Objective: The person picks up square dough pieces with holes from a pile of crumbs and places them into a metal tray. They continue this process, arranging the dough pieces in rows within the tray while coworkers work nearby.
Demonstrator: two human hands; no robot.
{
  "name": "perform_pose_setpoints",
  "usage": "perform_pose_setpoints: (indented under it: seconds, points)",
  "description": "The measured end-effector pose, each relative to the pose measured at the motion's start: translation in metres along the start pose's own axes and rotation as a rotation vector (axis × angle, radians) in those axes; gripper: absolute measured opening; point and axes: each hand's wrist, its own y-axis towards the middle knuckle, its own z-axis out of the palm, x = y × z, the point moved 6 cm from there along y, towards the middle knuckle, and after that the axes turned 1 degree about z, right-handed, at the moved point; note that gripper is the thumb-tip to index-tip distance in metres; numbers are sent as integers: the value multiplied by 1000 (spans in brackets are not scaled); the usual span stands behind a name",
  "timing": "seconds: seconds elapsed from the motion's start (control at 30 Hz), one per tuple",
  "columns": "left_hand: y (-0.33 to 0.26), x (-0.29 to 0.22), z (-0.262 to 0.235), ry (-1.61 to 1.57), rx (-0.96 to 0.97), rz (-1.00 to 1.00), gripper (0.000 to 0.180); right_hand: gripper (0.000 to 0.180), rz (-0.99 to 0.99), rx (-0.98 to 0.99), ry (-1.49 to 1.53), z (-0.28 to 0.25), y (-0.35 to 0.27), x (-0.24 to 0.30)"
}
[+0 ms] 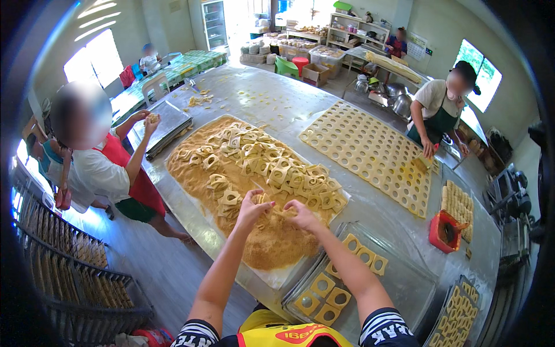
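Both forearms up from the lower edge, meeting over crumbs [272, 243]. Left hand [252, 209] and right hand [300, 215] close together, fingers [261, 199] pinched shut on one small dough square [276, 209], held just above the crumb heap on the table [277, 98].

Just behind the hands: pile of coated squares [266, 168] with hollow centres, lying on the same crumb bed. Near the right elbow: tray [404, 277] holding a few finished squares [324, 292] in rows, most of it bare. Further right: punched dough sheet [370, 150] full of round holes, another person working at its far edge. Left of the table: a second person in a red apron, hands raised over stacked trays [167, 124].

Likely risks: thin frame tearing under too tight a pinch; crumbs shaken off while carried across to the tray; piece dropped back into the heap and misshapen.
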Motion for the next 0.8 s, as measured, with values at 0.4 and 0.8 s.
perform_pose_setpoints:
  seconds: [0.4, 0.8]
  points:
    - [31, 1, 66, 1344, 698, 457, 83, 45, -11, -864, -85, -115, -30, -9]
    - [32, -7, 66, 1148, 610, 395, 75, 39, 29, -271, -823, -25, 12, -21]
